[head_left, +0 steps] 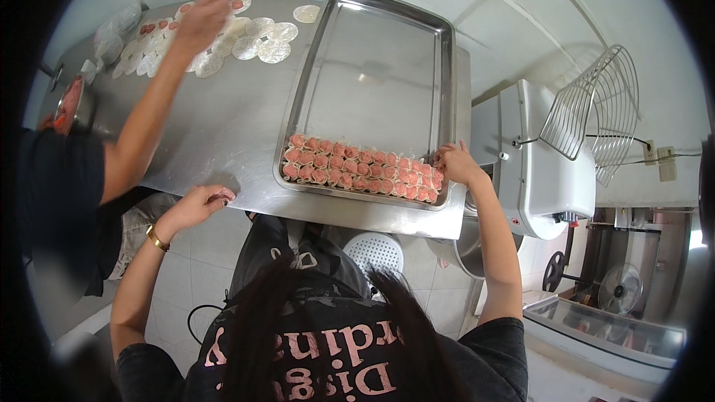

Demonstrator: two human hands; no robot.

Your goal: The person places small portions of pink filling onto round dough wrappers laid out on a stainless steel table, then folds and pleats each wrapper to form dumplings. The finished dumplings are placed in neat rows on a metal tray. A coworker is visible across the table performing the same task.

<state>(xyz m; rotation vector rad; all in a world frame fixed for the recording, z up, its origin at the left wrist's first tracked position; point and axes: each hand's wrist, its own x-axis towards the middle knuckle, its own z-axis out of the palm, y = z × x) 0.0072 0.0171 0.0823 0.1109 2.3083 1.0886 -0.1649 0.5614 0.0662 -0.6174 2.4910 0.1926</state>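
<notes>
A large metal tray (pixel 447 67) lies on the steel table in front of me. Along its near end stand close rows of open-topped dumplings (pixel 357 167) with pink meat filling. My right hand (pixel 456 163) reaches over the tray's right rim, its fingers pinched at a dumpling at the end of the far row. At the table's front edge, left of the tray, is my left hand (pixel 195 207). Its fingers are curled closed, and what they hold, if anything, is hard to see. Pale round wrappers (pixel 274 50) lie at the far left, several carrying small lumps of meat.
A co-worker's arm reaches over the wrappers, the hand (pixel 205 21) blurred. A metal bowl (pixel 83 108) of meat stands at the table's left end, a plastic bag (pixel 110 41) behind it. A white appliance (pixel 536 156) and wire baskets (pixel 596 104) are right of the steel table (pixel 223 126).
</notes>
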